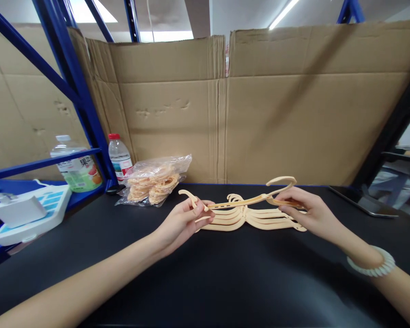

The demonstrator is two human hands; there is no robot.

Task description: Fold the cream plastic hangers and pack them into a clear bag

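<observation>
Black tabletop [205, 282] nearest, bare in front. Left hand [182, 223] pinches one tip of a tan hanger [246, 200]; right hand [307, 210] pinches it near the hook, wrist wearing a bead bracelet [371, 266]. Hanger is lifted just above a stack of hangers [249, 219] lying flat on the table. Risk: thin arm could flex or snap if the pinches twist against each other; hook could snag the stack and drag it. Further back left: bag of rings [155, 180], two bottles [119, 157], then cardboard wall [259, 114].
</observation>
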